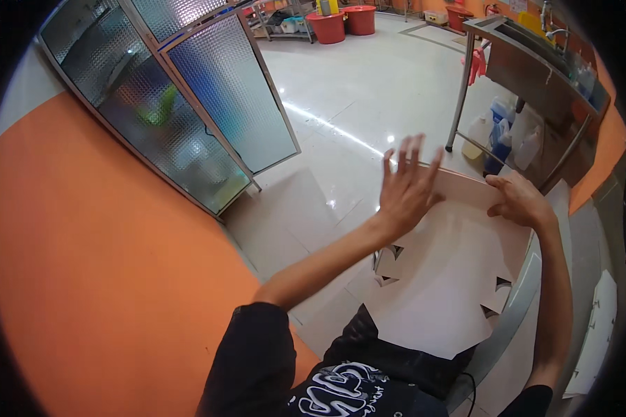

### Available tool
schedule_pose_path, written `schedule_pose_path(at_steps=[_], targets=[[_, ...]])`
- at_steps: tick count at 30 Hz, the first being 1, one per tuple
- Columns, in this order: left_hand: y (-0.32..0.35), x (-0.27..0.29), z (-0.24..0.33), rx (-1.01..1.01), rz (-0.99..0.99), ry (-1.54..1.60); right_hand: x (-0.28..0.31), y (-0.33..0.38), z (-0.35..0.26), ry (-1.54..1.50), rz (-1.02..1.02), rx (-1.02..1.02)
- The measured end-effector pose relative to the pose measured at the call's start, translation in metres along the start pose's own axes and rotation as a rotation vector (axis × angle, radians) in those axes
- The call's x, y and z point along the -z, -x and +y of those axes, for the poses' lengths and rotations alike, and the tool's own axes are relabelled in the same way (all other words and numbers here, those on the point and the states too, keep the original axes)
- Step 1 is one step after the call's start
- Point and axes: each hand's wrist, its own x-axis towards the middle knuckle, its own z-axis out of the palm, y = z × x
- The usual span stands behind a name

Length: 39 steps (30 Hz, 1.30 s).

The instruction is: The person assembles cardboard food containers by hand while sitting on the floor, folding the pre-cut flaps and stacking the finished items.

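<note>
A pale cardboard box blank (442, 267) lies in front of me, with its far flap folded up and notched cut-outs along both sides. My left hand (407, 191) is over the far left corner, fingers stretched out and spread, thumb close to the inside of the raised flap. At the far right corner, my right hand (523, 200) is bent round the flap's upper edge and grips the cardboard. The near end of the blank reaches my black shirt.
A grey table edge (515, 306) curves along the right, with another white cut sheet (598, 333) beyond it. Plastic jugs (497, 135) stand under a steel sink (535, 69). A glass-panelled partition (181, 104) and an orange wall (97, 264) are at left; red tubs (327, 28) stand far back.
</note>
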Motion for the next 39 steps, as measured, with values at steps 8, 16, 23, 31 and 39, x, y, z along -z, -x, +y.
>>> schedule_pose_path(at_steps=[8,16,23,31,39], targets=[[0.059,-0.018,-0.028,0.939,-0.409,1.556,-0.003,0.012,0.002,-0.118,0.083,-0.021],[0.068,-0.047,-0.031,1.005,-0.395,1.821,-0.029,0.02,0.009,0.026,0.23,0.001],[0.057,-0.025,-0.03,0.878,-0.382,1.453,-0.033,0.027,0.004,0.024,0.338,0.061],[-0.035,0.031,0.009,-0.26,-0.024,0.225,-0.057,0.035,0.006,0.023,0.513,0.117],[-0.052,0.013,0.013,-0.438,-0.684,0.059,-0.069,0.038,0.006,0.112,0.55,0.138]])
